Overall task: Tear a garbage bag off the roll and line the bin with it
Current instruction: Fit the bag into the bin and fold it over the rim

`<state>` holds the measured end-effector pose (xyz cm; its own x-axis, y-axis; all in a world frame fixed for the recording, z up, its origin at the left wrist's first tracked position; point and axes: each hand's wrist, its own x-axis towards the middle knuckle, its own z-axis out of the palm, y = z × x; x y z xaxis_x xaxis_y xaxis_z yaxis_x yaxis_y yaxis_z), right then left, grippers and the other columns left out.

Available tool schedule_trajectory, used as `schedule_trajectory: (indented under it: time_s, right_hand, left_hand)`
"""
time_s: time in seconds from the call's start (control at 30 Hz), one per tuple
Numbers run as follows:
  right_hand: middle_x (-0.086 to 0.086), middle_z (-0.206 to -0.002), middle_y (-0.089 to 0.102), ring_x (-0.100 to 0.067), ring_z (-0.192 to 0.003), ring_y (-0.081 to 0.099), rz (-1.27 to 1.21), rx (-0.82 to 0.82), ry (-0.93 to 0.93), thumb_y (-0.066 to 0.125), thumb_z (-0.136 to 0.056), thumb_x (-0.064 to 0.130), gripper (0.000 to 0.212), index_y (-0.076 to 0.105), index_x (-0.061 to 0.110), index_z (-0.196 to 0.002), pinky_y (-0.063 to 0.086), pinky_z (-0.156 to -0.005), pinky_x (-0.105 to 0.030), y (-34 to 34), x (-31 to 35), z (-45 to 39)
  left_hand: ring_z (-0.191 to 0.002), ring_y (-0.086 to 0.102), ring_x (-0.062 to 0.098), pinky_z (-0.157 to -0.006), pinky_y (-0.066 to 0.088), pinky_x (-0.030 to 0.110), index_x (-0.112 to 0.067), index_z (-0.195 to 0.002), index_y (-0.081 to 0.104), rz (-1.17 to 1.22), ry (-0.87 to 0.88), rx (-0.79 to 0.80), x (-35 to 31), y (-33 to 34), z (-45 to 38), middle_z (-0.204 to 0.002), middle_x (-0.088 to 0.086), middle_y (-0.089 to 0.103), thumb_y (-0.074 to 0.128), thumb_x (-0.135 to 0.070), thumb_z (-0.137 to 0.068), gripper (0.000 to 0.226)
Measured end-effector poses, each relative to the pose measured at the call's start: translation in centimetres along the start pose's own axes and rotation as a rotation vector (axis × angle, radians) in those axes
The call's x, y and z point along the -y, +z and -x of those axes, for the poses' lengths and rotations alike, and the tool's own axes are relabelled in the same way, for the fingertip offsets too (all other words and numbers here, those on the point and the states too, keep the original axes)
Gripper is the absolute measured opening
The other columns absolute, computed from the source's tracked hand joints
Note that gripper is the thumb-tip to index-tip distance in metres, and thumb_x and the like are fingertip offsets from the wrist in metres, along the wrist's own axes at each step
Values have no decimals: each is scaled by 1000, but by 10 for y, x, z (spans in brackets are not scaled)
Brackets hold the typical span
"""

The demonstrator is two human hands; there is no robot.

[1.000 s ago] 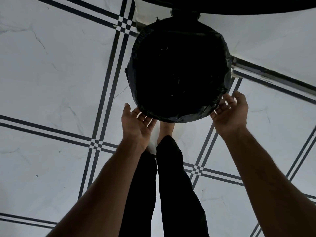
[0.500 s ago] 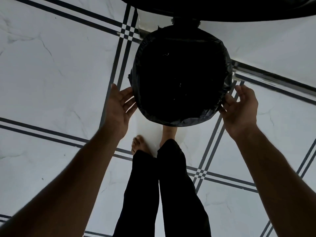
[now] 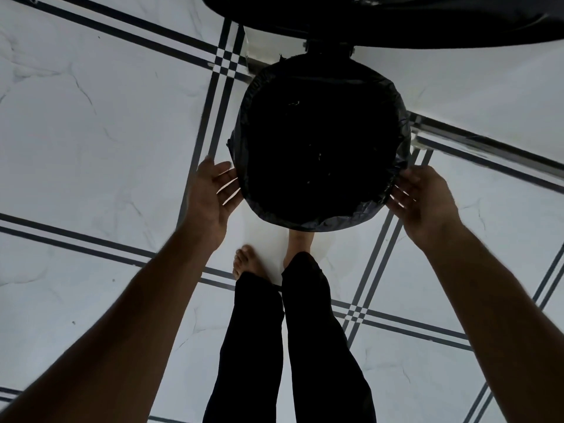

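Note:
A round bin stands on the floor in front of me, its mouth wide and dark. A black garbage bag [image 3: 341, 219] lines it, folded over the rim all the way round, with crinkled plastic hanging at the near edge. My left hand [image 3: 212, 196] is at the bin's left side, palm toward it, fingers spread and touching the folded plastic. My right hand [image 3: 422, 198] mirrors it at the right side, fingers spread against the bag's edge. Neither hand grips the plastic. The roll is not in view.
The floor [image 3: 91, 132] is white marble tile crossed by dark double lines. My bare feet [image 3: 247, 264] and black trousers are just below the bin. A dark lid or round top [image 3: 396, 22] overhangs the upper edge behind the bin.
My left hand has slid from under the bin's near edge out to its left side. My right hand has shifted a little outward along the right side. The bag stays over the rim.

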<state>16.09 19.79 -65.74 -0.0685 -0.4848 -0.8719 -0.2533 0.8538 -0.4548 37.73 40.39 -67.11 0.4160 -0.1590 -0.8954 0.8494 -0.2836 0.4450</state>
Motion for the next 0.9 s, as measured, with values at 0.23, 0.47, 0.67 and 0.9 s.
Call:
schedule_trajectory:
  time_s: [0.23, 0.47, 0.67, 0.9]
  right_hand:
    - [2, -73, 65, -13, -65, 60, -248, 23, 76, 50, -91, 27, 14, 53, 18, -80, 50, -65, -24, -1, 1, -3]
    - [10, -81, 68, 0, -73, 60, 433, -56, -550, 64, -90, 31, 11, 71, 22, -93, 49, -73, -20, 1, 21, -29]
    - [14, -52, 62, -3, -51, 54, 453, 129, -507, 60, -97, 8, 29, 65, 20, -70, 46, -55, -19, 10, 42, -56]
    - [5, -65, 66, -10, -57, 60, 346, 214, -294, 55, -98, 6, 26, 64, 18, -77, 50, -52, -22, 20, 50, -79]
  left_hand:
    - [-105, 68, 15, -87, 54, 30, -16, -119, 65, -44, -21, 53, -4, -2, -8, -110, -2, 72, 33, -48, -102, 48]
    - [-104, 64, 27, -88, 51, 36, -16, -93, 70, -615, 440, -332, -30, 16, -17, -106, 9, 71, 50, -21, -87, 21]
    - [-72, 61, 29, -71, 54, 44, -6, -78, 70, -732, 381, -90, -75, 42, -42, -81, 16, 70, 59, -23, -71, 21]
    - [-70, 64, 13, -65, 55, 21, -20, -85, 68, -562, 250, 79, -78, 39, -60, -84, 1, 67, 61, -16, -94, 12]
